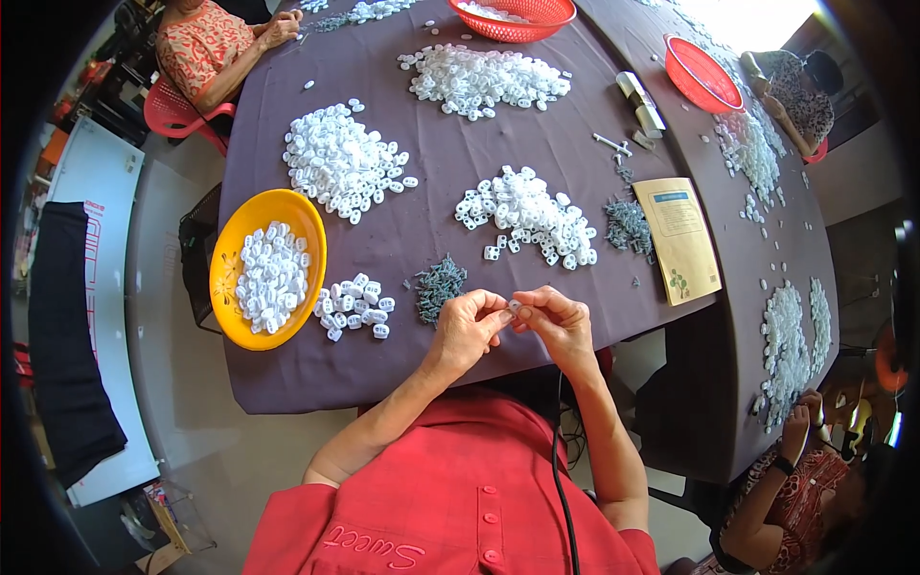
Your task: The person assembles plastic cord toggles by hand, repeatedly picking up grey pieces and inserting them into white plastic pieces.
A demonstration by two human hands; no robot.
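Note:
Over the near edge of the table, my left hand and my right hand meet fingertip to fingertip. Both are closed in a pinch around one small white plastic piece, partly hidden by the fingers. A small heap of grey screw-like pins lies just beyond my left hand. Past my hands spreads a pile of white plastic pieces with dark holes. Left of the grey heap, a few loose white pieces lie by a yellow oval bowl holding more of them.
Larger white piles cover the far left and far middle. A brown paper packet lies at right, beside more grey pins. Red baskets stand farther off. Other people sit around the tables, one at the far left.

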